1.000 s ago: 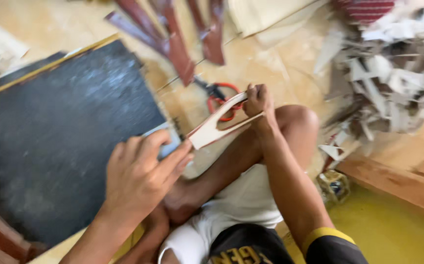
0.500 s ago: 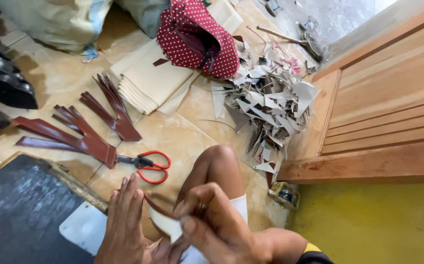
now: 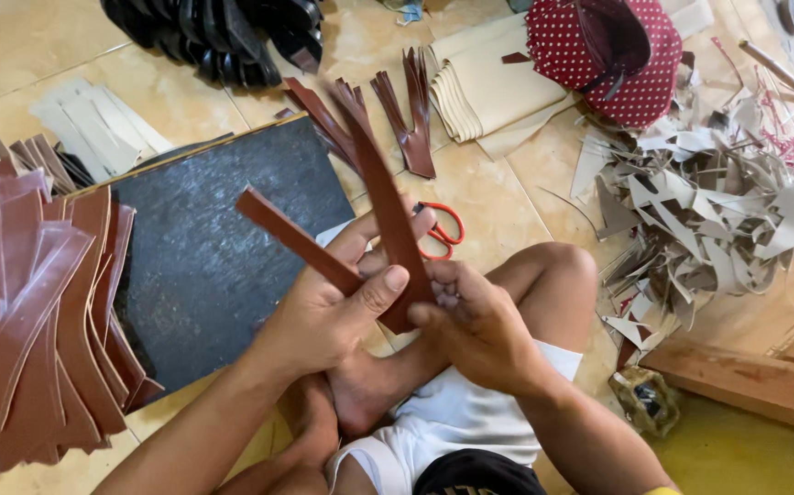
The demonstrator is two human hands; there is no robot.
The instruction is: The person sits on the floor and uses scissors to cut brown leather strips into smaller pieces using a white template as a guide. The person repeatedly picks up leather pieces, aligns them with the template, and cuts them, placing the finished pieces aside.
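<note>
Since half a second ago the view has tipped down and to the left, so the red-handled scissors [image 3: 438, 231] that lay in the open now peek out behind the raised hands, and a stack of brown cut pieces has come into view at the left edge. Both hands have lifted a brown V-shaped leather strap [image 3: 374, 220] up in front of the knee.

Its two arms meet at a joint low down, right between the hands; one long arm runs up and away toward the far side, the other slants up to the left. The left hand [image 3: 323, 316] pinches the joint from the left with the thumb pressed flat across it, fingers curled behind. The right hand [image 3: 479, 330] closes on the same joint from the right, fingertips pressed together against the strap's lower end. Both hands touch it there, so neither is nearer.

Just beyond the strap a dark cutting mat [image 3: 204, 247] lies on the tiled floor [image 3: 39, 55]. Left of it rests the stack of brown cut pieces [image 3: 35, 321]. Farther off lie loose brown straps [image 3: 406, 119], folded cream sheets [image 3: 488, 92], a pile of black pieces [image 3: 223, 32] and a red, white-dotted cap [image 3: 607, 55]. Pale offcuts [image 3: 708, 202] heap up at the right, near a wooden board [image 3: 754, 380].
</note>
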